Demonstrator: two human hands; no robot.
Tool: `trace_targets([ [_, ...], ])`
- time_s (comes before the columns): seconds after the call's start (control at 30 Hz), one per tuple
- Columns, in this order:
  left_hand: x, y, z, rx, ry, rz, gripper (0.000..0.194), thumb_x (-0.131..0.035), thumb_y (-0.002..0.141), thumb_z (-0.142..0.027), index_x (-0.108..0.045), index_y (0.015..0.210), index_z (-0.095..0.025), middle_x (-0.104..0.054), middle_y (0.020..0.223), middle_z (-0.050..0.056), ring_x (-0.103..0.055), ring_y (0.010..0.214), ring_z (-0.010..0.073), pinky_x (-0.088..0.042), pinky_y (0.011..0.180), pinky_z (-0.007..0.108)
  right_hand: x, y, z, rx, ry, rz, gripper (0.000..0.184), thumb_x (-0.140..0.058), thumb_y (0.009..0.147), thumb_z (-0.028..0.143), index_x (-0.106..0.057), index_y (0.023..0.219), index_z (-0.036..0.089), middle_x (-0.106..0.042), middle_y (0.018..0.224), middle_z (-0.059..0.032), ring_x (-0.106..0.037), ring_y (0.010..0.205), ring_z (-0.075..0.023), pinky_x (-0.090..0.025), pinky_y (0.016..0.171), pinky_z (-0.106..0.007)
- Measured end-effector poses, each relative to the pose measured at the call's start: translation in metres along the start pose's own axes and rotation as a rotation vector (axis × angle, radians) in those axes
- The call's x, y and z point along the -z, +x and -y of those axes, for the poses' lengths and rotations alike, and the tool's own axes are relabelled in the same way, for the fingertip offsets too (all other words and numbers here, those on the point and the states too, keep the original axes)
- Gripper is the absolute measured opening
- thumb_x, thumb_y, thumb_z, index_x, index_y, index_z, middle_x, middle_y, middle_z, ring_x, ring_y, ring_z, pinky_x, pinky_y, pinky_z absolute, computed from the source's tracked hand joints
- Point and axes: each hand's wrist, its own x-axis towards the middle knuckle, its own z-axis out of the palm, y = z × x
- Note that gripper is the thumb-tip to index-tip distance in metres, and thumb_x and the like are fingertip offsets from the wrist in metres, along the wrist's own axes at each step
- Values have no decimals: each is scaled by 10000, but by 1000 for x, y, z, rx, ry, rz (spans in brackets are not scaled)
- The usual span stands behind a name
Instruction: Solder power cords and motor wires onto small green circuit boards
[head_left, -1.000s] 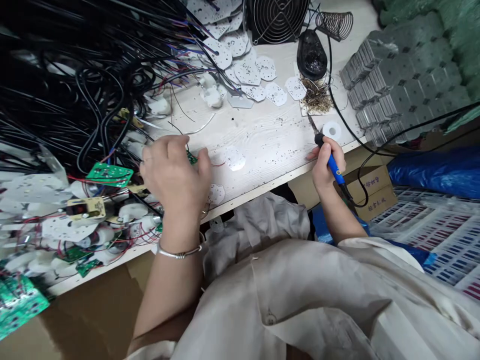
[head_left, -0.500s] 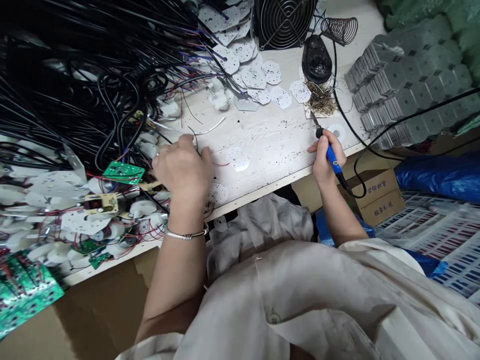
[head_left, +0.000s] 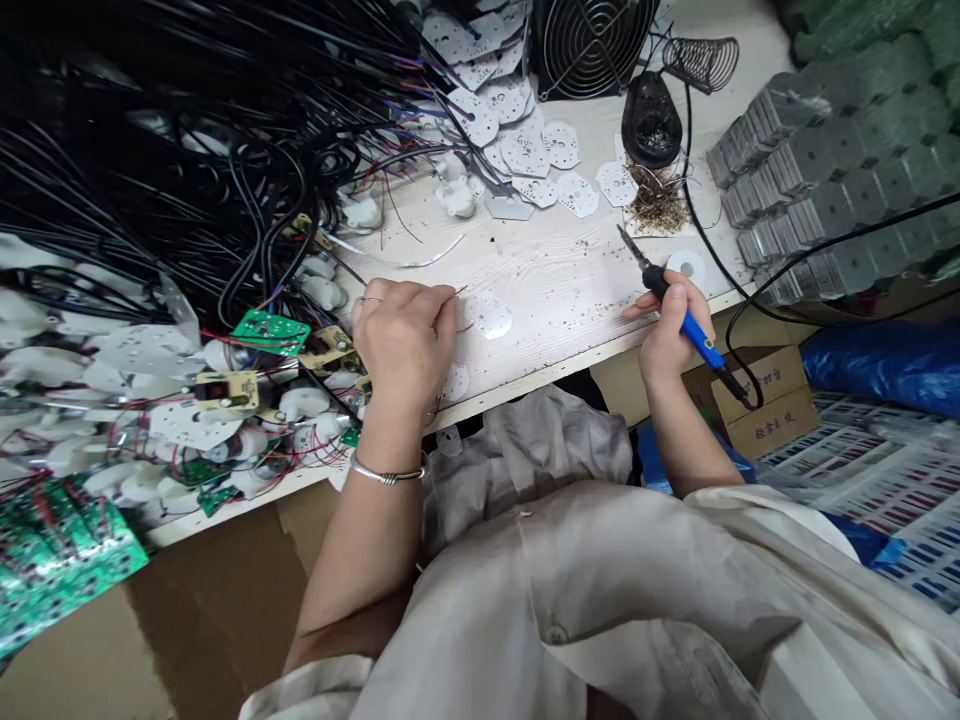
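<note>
My left hand [head_left: 405, 335] is closed, its thumb and forefinger pinched together over the bench. A black cable [head_left: 346, 266] runs into it from the upper left, and a thin dark wire end pokes out by the fingertips. The palm side is hidden. Just right of the fingers lies a white octagonal circuit board [head_left: 493, 316] with a short red wire; another white board [head_left: 455, 381] is partly covered below the hand. My right hand [head_left: 671, 325] grips a soldering iron [head_left: 699, 338] by its blue handle, the metal tip pointing up and left above the bench, touching nothing.
Tangled black cables [head_left: 225, 130] and white motors with wires crowd the left. White boards [head_left: 525, 150] pile near a fan [head_left: 592, 50]. A dark tip-cleaner dish [head_left: 651, 120], a coil stand [head_left: 701, 65] and stacked metal plates [head_left: 825, 150] stand at right. The iron's cord [head_left: 697, 210] loops there.
The view has shifted a little, so the bench sits further right. My left fingers have drawn together, with the wire end now pointing right. The iron has moved away from the debris, towards the bench edge.
</note>
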Motion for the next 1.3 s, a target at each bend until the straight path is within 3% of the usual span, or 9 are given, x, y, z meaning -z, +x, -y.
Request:
trace_targets([
  [0.17,-3,-11,-2,-61,34,-9,234,-562,964,-379,-728,862,-251,-708,863,72,-603,957,300,-434,866,495,-19,-34,27,-167,164,251,386,-603,924,597,-703,926,224,-618,537,89,-593,388,-81,-494,422,-212],
  [0.33,-4,-14,-1,-155,9,-37,141,-591,915,-270,-655,799,-219,-729,1082,62,-599,1152,306,-384,1045,571,-40,-61,37,-225,224,452,345,-638,916,569,-727,892,237,-649,538,84,-600,385,-73,-493,414,-193],
  [0.47,-6,-13,1,-220,-38,40,156,-553,923,-226,-673,825,-226,-751,1012,36,-647,1085,258,-395,1110,545,-45,-65,34,-265,235,498,364,-650,899,590,-725,863,236,-643,518,82,-570,358,-72,-465,381,-193],
  [0.63,-8,-13,3,-175,-59,110,159,-564,891,-199,-696,804,-216,-767,985,53,-684,990,268,-428,1112,576,-43,-65,32,-267,196,513,414,-642,888,627,-714,810,227,-600,471,77,-523,330,-73,-436,359,-206],
  [0.83,-4,-13,3,-196,-63,96,167,-559,902,-186,-667,781,-226,-787,1016,14,-723,1033,228,-435,1160,546,-43,-66,32,-300,167,569,426,-652,873,638,-734,817,224,-602,475,71,-532,344,-73,-435,363,-206],
  [1.3,5,-13,5,-167,-115,209,153,-566,863,-178,-633,748,-254,-783,1063,-27,-713,1127,218,-373,1240,579,-41,-63,36,-335,127,649,462,-648,852,678,-743,814,227,-620,493,66,-545,366,-67,-451,384,-197],
])
